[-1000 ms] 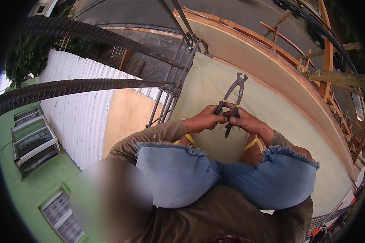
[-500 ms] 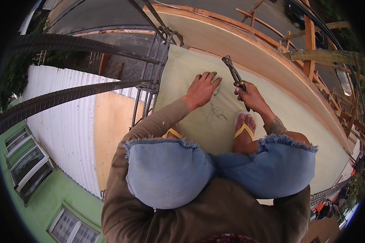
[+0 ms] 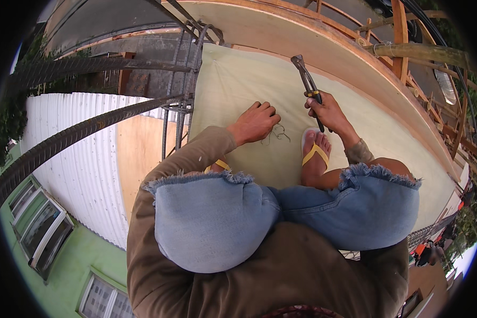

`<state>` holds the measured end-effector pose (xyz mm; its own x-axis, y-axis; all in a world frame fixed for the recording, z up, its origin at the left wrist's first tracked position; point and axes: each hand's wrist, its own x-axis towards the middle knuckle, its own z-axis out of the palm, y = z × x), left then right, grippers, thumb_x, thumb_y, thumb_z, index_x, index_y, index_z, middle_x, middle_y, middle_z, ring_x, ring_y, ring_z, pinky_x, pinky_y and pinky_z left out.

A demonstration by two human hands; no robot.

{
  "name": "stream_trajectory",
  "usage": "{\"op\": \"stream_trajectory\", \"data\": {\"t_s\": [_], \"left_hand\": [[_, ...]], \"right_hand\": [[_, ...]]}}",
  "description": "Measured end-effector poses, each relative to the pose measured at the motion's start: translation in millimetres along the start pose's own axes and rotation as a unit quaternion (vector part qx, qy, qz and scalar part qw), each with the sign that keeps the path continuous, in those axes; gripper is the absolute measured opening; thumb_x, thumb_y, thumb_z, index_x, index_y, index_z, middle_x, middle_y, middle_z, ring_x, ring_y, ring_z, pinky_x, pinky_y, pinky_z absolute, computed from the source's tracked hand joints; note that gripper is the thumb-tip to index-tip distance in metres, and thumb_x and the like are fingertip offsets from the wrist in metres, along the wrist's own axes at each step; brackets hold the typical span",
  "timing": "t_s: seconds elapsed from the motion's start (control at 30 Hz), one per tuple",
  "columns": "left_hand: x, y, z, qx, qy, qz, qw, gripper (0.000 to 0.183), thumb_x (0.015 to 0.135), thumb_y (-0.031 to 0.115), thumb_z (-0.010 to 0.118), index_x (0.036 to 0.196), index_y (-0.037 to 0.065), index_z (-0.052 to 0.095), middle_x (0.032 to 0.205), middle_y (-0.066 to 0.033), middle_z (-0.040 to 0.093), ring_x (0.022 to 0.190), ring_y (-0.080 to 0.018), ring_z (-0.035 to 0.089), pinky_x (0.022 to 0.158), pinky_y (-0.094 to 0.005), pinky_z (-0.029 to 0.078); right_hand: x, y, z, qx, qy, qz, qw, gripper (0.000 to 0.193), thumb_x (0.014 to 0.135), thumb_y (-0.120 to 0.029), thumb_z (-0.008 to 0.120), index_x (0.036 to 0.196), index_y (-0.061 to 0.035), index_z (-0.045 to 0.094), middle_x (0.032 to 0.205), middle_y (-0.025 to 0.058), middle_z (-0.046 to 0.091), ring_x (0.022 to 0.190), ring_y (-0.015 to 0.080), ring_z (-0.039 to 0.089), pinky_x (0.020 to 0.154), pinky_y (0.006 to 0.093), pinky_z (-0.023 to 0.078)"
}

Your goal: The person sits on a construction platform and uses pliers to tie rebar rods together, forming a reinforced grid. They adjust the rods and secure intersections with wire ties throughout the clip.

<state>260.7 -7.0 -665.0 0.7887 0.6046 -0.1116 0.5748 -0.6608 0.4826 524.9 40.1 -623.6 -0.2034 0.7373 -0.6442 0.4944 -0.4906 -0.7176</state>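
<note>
Right hand [image 3: 326,111]: clamped round pincers [image 3: 301,69], their head pointed beyond it
Left hand [image 3: 253,124]: held apart from the right, fingers curled; grip cannot be told
Wire [image 3: 281,133]: bunched just beside left fingers

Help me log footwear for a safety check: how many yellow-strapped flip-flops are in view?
2. One flip-flop is on the right foot, near the right hand; the other flip-flop is mostly hidden behind the left knee.

Dark-grey, yellow-banded metal pincers [image 3: 312,89] in the right fingers [image 3: 312,105]
Flat pale-yellow sheet [image 3: 228,85] beneath the left fingers [image 3: 269,112], thin curled dark wire [image 3: 284,133] beside them
</note>
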Motion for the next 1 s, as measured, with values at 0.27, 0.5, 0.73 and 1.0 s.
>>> {"op": "stream_trajectory", "data": {"t_s": [0.27, 0.5, 0.73, 1.0], "left_hand": [[-16.4, 24.4, 25.7, 0.049, 0.078, 0.08, 0.992, 0.024, 0.088, 0.013, 0.058, 0.108, 0.005, 0.067, 0.115, -0.0104, 0.062, 0.109, -0.0261, 0.057, 0.092, -0.0417, 0.047], [-16.1, 21.6, 32.1, 0.084, 0.004, 0.121, 0.989, 0.015, 0.084, 0.017, 0.06, 0.092, 0.007, 0.069, 0.094, -0.0062, 0.062, 0.096, -0.0235, 0.059, 0.086, -0.0388, 0.048], [-14.8, 19.4, 31.5, 0.101, 0.018, 0.121, 0.987, 0.011, 0.084, 0.017, 0.059, 0.086, 0.007, 0.065, 0.088, -0.0071, 0.06, 0.09, -0.0236, 0.058, 0.08, -0.0371, 0.047], [-19.3, 9.4, 11.8, -0.278, 0.08, -0.134, 0.948, 0.011, 0.092, 0.012, 0.063, 0.095, 0.001, 0.061, 0.086, -0.0144, 0.062, 0.085, -0.0282, 0.062, 0.079, -0.0414, 0.049]], "right_hand": [[7.1, 2.2, 5.5, -0.01, -0.03, 0.01, 0.999, 0.029, 0.102, -0.017, 0.056, 0.121, 0.0043, 0.06, 0.088, 0.0032, 0.063, 0.07, 0.0104, 0.059, 0.067, 0.028, 0.05], [8.5, 10.2, 6.2, -0.007, -0.014, -0.001, 1.0, 0.03, 0.098, -0.021, 0.059, 0.113, 0.0041, 0.062, 0.087, 0.0091, 0.068, 0.072, 0.0164, 0.065, 0.071, 0.0329, 0.054], [6.5, 6.4, 5.7, -0.022, -0.027, 0.017, 0.999, 0.029, 0.102, -0.017, 0.056, 0.121, 0.0041, 0.06, 0.089, 0.0043, 0.064, 0.072, 0.0116, 0.061, 0.068, 0.0283, 0.052], [8.0, 10.5, 7.9, -0.026, -0.023, 0.011, 0.999, 0.031, 0.098, -0.021, 0.058, 0.115, 0.0042, 0.061, 0.088, 0.0093, 0.068, 0.072, 0.0165, 0.065, 0.071, 0.0336, 0.054]]}}
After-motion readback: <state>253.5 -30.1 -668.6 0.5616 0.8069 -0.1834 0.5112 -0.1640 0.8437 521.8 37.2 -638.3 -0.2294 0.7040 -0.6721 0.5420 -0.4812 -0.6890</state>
